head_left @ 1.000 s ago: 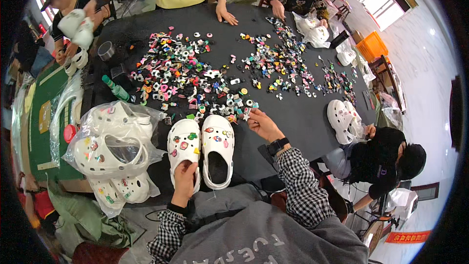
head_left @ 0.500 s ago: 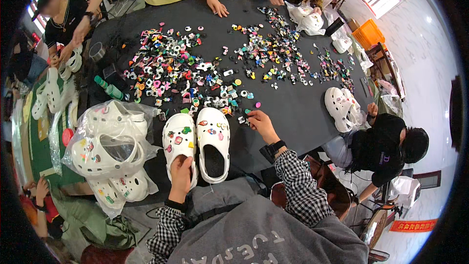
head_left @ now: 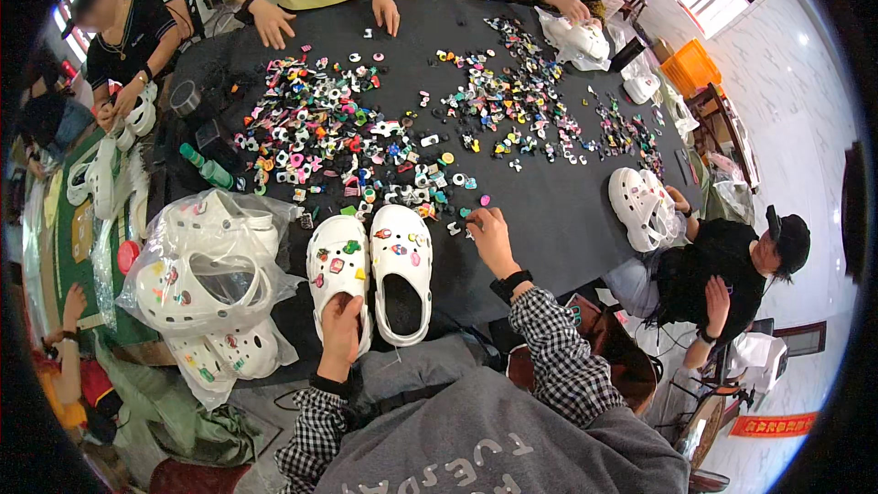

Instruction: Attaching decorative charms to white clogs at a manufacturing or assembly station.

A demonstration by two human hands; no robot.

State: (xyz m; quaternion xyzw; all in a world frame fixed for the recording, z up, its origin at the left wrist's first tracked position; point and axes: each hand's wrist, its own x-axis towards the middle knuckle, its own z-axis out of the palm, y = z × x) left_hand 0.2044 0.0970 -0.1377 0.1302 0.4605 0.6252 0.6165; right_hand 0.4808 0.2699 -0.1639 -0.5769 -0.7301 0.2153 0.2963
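Observation:
My left hand (head_left: 342, 327) grips the heel opening of a white clog (head_left: 330, 249), its thumb on the rim. This clog carries several colourful charms, one of them green. Beside it, toe pointing away, lies a matching white clog (head_left: 400, 230) with charms on its upper. To the right of the pair, my right hand (head_left: 492, 243) is low over the black table with thumb and forefinger pinched together. Whatever sits between those fingertips is too small to make out. Close by lie a pink charm (head_left: 485, 200) and other loose charms.
Loose charms (head_left: 315, 133) cover much of the black table (head_left: 567, 210). Bagged white clogs (head_left: 206, 265) stand at my left, near a green bottle (head_left: 208, 167). Another clog pair (head_left: 629, 206) lies at right. Several people work around the table; an orange crate (head_left: 690, 66) stands beyond.
My right hand has drawn slightly back toward me, its fingertips pinched. The person in yellow has brought both hands to the far edge. The person at right has raised one hand.

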